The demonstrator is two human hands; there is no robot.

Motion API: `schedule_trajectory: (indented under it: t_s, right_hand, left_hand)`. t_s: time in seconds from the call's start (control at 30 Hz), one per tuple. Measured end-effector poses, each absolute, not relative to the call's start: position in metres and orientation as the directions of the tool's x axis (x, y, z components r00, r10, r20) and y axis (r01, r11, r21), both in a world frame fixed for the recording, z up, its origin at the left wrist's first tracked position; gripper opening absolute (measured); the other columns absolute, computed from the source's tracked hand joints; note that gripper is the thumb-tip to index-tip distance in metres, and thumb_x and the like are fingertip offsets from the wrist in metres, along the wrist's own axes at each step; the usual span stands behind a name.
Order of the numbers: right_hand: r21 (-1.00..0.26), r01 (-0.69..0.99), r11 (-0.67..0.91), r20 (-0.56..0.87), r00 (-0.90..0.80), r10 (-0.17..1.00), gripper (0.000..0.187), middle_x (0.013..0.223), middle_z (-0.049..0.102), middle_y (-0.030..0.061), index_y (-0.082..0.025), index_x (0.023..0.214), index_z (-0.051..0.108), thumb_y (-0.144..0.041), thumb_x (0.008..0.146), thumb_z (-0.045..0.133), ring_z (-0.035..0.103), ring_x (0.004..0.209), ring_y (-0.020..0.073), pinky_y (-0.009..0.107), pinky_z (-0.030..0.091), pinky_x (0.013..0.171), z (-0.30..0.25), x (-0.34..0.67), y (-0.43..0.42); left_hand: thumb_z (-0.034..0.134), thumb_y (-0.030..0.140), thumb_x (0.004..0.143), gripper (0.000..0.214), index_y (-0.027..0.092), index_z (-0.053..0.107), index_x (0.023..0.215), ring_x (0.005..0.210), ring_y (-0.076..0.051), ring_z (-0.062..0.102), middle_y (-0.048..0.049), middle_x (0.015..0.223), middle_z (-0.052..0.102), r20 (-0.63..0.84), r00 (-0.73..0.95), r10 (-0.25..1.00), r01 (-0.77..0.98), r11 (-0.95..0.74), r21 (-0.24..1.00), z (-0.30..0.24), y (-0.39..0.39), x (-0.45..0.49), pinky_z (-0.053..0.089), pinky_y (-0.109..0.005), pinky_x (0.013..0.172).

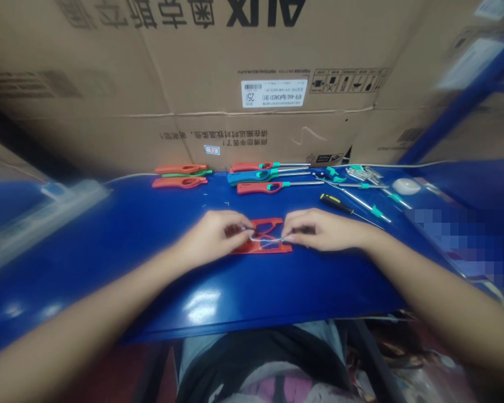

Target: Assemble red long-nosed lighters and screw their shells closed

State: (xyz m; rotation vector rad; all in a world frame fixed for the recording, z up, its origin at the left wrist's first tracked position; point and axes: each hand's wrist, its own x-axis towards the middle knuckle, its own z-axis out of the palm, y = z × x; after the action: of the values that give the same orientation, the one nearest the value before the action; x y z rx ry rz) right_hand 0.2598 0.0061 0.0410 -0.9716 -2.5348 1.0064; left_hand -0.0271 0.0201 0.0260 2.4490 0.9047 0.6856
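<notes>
My left hand (218,234) and my right hand (313,228) face each other over the middle of the blue table, both with fingers pinched. Between their fingertips runs a thin pale wire (265,240), one end at each hand. Small parts at the fingertips are too small to make out. Right below the wire lie two red-orange lighter shell halves (273,251) with trigger openings, flat on the table. My left fingers cover their left end.
Behind lie assembled long-neck lighters (256,189), orange and green lighter shells (178,182), a black-and-yellow screwdriver (336,202), metal tubes with green parts (361,204) and a white rounded object (406,186). A large cardboard box (151,73) stands at the back; a power strip (46,224) is at left.
</notes>
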Motion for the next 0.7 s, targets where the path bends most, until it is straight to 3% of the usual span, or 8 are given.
schedule_trajectory:
  t_s: [0.23,0.47,0.7]
  right_hand:
    - [-0.706,0.541,0.456,-0.079,-0.701,0.709,0.023,0.086,0.065,0.003,-0.016,0.106,0.069,-0.033,0.092,0.065,0.058,0.075,0.0138,0.026,0.048,0.067,0.048,0.262,0.001]
    - [-0.612,0.547,0.571,-0.005,-0.725,0.689,0.015,0.097,0.07,0.0067,-0.016,0.097,0.072,-0.026,0.093,0.062,0.064,0.085,0.0157,0.029,0.052,0.079,0.052,0.262,-0.002]
    - [-0.597,0.548,0.585,-0.019,-0.739,0.673,0.013,0.093,0.069,0.0055,-0.016,0.095,0.074,-0.019,0.092,0.062,0.065,0.081,0.0146,0.028,0.052,0.075,0.053,0.261,-0.004]
  left_hand:
    - [0.067,0.025,0.09,0.012,0.02,0.078,0.093,0.075,-0.013,0.066,-0.0032,0.092,0.073,0.257,0.687,0.679,0.474,-0.688,0.549,0.031,0.019,-0.029,0.054,-0.024,0.071]
    - [0.066,0.02,0.091,0.015,0.02,0.079,0.098,0.079,-0.015,0.069,-0.0048,0.094,0.074,0.213,0.728,0.651,0.485,-0.71,0.511,0.034,0.014,-0.027,0.055,-0.025,0.072]
    - [0.066,0.018,0.09,0.018,0.019,0.08,0.101,0.077,-0.017,0.071,-0.0059,0.093,0.076,0.205,0.738,0.643,0.494,-0.722,0.484,0.034,0.012,-0.026,0.058,-0.028,0.073]
